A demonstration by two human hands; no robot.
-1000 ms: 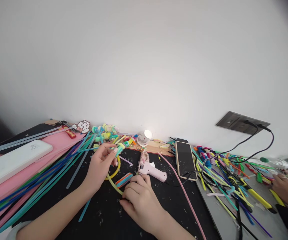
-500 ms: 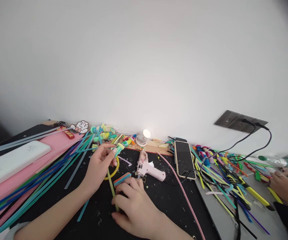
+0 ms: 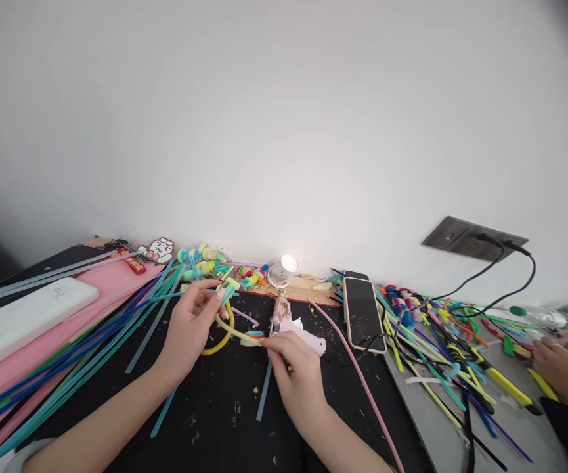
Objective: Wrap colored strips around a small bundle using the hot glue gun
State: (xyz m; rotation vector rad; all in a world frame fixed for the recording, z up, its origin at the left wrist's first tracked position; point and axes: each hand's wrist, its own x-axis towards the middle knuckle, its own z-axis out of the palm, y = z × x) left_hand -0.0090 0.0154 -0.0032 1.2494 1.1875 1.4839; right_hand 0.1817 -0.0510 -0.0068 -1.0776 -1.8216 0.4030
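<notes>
My left hand (image 3: 188,328) is closed in a pinch on a small green and yellow pipe-cleaner piece (image 3: 230,289). From that piece a pale yellow pipe cleaner (image 3: 237,333) runs to the right. Its far end is between the thumb and fingertips of my right hand (image 3: 297,368), which is also closed. Just behind my right hand lies a pale pink glue gun (image 3: 304,336), partly covered by it. A yellow ring (image 3: 226,340) rests on the black mat below the left fingers. A short striped bundle (image 3: 251,339) is partly hidden behind the yellow pipe cleaner.
A paper cup (image 3: 282,272) stands by the wall. To the right lie a phone (image 3: 364,314), pliers (image 3: 503,381), loose pipe cleaners and cables. Another person's hand (image 3: 562,371) is at the far right. A white power bank (image 3: 32,318) and long pipe cleaners (image 3: 91,358) fill the left.
My right hand has moved up and right, swinging the yellow pipe cleaner from hanging downward to stretching rightward. The piece in my left hand has turned; the left hand has barely shifted.
</notes>
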